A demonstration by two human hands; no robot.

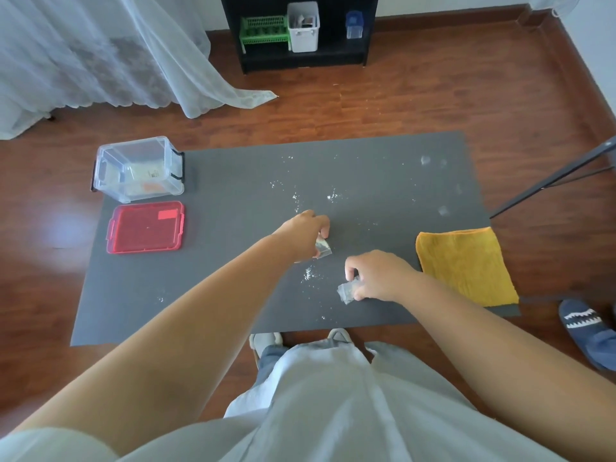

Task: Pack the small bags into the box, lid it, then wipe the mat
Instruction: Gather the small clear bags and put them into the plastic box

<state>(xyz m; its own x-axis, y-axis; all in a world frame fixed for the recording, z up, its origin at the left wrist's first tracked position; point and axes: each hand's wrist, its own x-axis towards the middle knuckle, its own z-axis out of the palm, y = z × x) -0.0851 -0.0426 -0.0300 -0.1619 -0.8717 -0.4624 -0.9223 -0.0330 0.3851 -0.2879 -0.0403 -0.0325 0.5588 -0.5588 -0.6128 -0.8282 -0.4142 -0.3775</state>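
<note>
A dark grey mat lies on the wooden floor, dotted with white crumbs. At its far left corner stands a clear plastic box, open, with a few small bags inside. Its red lid lies flat just in front of it. My left hand reaches over the middle of the mat and grips a small clear bag. My right hand is lower and to the right, closed on another small clear bag that touches the mat.
A yellow cloth lies on the mat's right edge. A dark metal leg slants at the right, a slipper lies at the lower right. A black shelf with bins and a sheer curtain stand beyond.
</note>
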